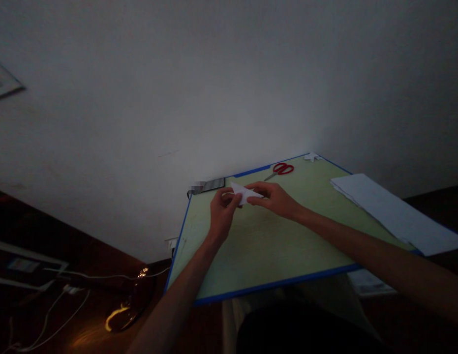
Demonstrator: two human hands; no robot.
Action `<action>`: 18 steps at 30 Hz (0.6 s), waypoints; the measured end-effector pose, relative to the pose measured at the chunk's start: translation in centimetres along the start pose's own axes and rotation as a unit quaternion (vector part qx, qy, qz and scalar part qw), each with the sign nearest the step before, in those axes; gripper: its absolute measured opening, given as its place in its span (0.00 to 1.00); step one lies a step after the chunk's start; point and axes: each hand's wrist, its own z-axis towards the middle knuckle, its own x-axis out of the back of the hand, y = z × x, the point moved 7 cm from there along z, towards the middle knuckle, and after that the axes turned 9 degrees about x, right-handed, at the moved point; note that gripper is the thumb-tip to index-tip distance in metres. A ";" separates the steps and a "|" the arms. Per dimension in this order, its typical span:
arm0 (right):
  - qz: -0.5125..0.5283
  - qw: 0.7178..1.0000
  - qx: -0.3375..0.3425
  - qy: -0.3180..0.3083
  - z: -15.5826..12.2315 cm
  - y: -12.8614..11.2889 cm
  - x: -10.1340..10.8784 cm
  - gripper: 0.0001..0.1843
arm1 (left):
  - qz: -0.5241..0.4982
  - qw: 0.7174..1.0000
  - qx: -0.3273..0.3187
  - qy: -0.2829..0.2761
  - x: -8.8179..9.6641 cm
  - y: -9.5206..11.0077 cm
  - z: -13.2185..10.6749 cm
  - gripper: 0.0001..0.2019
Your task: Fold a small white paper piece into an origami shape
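Between my two hands is a small piece of folded white paper (243,193) with a pointed, triangular outline, held just above the table. My left hand (224,206) pinches its left side between thumb and fingers. On the other side, the thumb and fingers of my right hand (275,198) grip the paper's right corner. Part of the paper is hidden behind the fingers. Beyond my right hand lies a pair of red-handled scissors (282,169), blades towards the left.
The pale green table (273,250) has a blue edge and stands against a wall (229,88). A dark flat device (214,185) lies at its back left. White paper sheets (394,211) overhang the right edge; paper scraps (312,157) sit in the far corner. Cables (103,276) run at lower left.
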 end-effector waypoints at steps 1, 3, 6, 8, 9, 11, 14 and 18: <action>-0.003 1.000 -0.001 0.016 0.0 0.0 0.4 0.24 | -0.007 1.000 0.012 -0.008 -0.1 -0.1 -0.1 0.23; -0.005 0.999 0.007 0.053 0.1 -0.2 1.1 0.24 | -0.013 0.999 0.041 -0.029 -0.5 -0.4 -0.2 0.31; 0.007 0.996 0.030 0.087 0.3 -0.6 1.7 0.22 | -0.011 0.995 0.076 -0.057 -1.2 -0.6 -0.6 0.34; 0.010 0.995 0.039 0.096 0.3 -0.8 1.7 0.23 | -0.006 0.994 0.083 -0.068 -1.5 -0.5 -0.7 0.29; 0.007 0.994 0.042 0.098 0.3 -0.9 1.7 0.24 | -0.001 0.994 0.083 -0.070 -1.5 -0.5 -0.7 0.25; -0.007 0.994 0.047 0.099 0.2 -1.1 1.7 0.24 | 0.006 0.994 0.080 -0.070 -1.5 -0.4 -0.7 0.21; -0.053 0.993 0.063 0.087 0.2 -1.4 1.6 0.20 | -0.004 0.994 0.076 -0.077 -1.5 -0.4 -0.6 0.18; -0.124 0.985 0.106 0.063 0.0 -2.1 1.2 0.22 | -0.010 0.990 0.087 -0.109 -1.9 -0.7 -0.7 0.18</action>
